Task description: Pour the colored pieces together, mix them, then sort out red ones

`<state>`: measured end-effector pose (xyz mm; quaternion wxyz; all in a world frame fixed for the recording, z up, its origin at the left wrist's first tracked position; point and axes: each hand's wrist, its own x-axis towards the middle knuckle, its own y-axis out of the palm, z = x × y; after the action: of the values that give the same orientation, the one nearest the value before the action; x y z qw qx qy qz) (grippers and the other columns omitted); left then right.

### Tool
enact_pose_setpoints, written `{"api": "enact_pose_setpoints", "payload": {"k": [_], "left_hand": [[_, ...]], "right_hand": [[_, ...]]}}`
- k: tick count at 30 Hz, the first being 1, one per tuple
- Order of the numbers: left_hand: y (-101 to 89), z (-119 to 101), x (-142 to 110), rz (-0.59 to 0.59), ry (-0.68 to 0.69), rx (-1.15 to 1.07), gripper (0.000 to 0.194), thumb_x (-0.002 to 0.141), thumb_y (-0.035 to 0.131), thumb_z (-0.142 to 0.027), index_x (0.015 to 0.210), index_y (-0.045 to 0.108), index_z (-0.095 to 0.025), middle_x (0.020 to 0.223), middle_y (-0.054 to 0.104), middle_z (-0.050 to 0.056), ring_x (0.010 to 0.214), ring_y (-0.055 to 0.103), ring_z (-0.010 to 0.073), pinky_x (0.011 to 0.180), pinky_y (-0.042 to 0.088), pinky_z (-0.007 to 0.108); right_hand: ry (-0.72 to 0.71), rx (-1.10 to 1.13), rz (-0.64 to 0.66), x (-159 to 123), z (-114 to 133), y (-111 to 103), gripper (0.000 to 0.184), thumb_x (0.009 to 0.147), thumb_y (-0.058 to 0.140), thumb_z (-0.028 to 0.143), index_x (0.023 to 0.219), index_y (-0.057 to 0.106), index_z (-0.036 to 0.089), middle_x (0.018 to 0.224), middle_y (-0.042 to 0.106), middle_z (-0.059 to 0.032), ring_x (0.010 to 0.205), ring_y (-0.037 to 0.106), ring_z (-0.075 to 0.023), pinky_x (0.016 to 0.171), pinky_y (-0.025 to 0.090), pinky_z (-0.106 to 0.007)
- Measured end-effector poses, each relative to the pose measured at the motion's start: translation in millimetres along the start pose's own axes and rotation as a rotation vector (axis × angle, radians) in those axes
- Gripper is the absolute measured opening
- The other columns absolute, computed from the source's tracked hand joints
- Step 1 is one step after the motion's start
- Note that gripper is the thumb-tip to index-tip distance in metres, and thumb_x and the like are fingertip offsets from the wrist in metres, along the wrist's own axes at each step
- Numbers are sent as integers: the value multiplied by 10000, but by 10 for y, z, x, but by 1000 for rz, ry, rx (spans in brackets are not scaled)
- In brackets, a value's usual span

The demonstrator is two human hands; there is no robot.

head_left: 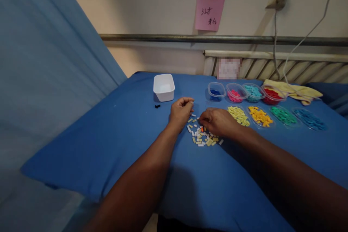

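Small white and pale yellow toy bricks [199,144] lie in a loose pile on the blue-covered table, with an orange brick [202,129] among them. My left hand [179,113] is closed just beyond the pile's left edge, and a bit of white, seemingly a brick, shows between thumb and forefinger. Over the right part of the pile, my right hand [219,120] has its fingertips pinched together. A white brick [198,118] shows beside those fingertips; whatever they hold is hidden. Behind my left hand stands a white plastic tub [164,96].
Clear containers of sorted bricks stand at the right, including yellow-green [239,116], orange-yellow [260,116], green [283,116] and red [272,95]. Small black pieces [157,106] lie before the tub. A yellow cloth [299,90] and hanging cable [285,67] are at the back right.
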<state>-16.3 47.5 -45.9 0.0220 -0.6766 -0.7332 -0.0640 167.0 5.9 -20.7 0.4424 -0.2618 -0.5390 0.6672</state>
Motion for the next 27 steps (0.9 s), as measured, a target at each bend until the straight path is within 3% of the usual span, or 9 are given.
{"api": "enact_pose_setpoints", "payload": {"k": [6, 10, 12, 14, 17, 21, 27], "left_hand": [[20, 20, -1, 17, -15, -4, 195, 777, 715, -278, 934, 756, -168, 717, 663, -10, 622, 625, 128, 559, 478, 235], [17, 6, -5, 21, -38, -28, 184, 773, 724, -259, 927, 758, -165, 716, 668, -7, 625, 625, 126, 560, 480, 231], [3, -24, -17, 42, -54, -64, 191, 766, 750, -253, 932, 759, -159, 718, 680, 0, 632, 629, 123, 578, 489, 227], [-3, -73, -49, 102, -77, -120, 214, 760, 782, -255, 945, 760, -151, 726, 699, 10, 640, 639, 120, 606, 503, 225], [43, -173, -155, 248, -123, -181, 263, 753, 826, -274, 970, 765, -140, 760, 734, 32, 645, 654, 115, 653, 526, 234], [200, -282, -377, 400, -150, -176, 282, 756, 869, -303, 969, 775, -145, 788, 754, 40, 649, 657, 114, 667, 532, 239], [363, -319, -595, 464, -121, -142, 238, 777, 880, -311, 940, 804, -154, 852, 782, 54, 715, 688, 131, 723, 552, 259]], "right_hand": [[171, -108, 141, 254, 157, -69, 206, 958, 680, 336, 941, 861, 239, 937, 834, -135, 874, 764, -307, 691, 438, -351], [213, -94, 117, 313, 223, -80, 172, 910, 693, 258, 845, 829, 176, 892, 822, -188, 851, 768, -322, 688, 446, -357], [219, -66, 83, 250, 200, -83, 186, 944, 657, 260, 890, 814, 175, 912, 825, -166, 843, 764, -286, 694, 461, -340], [231, 105, -10, 108, 131, -82, 200, 990, 622, 298, 949, 786, 190, 912, 824, -111, 809, 747, -232, 690, 478, -310], [319, 729, -199, -201, 2, -66, 224, 971, 696, 411, 919, 738, 197, 794, 785, -54, 688, 690, -186, 632, 492, -287], [413, 1388, -300, -572, -71, -23, 343, 833, 886, 502, 929, 751, 202, 922, 813, -81, 767, 722, -193, 622, 535, -278], [459, 1623, -361, -717, -136, 19, 351, 712, 1006, 410, 914, 798, 212, 879, 807, -49, 767, 739, -174, 739, 629, -319]]}}
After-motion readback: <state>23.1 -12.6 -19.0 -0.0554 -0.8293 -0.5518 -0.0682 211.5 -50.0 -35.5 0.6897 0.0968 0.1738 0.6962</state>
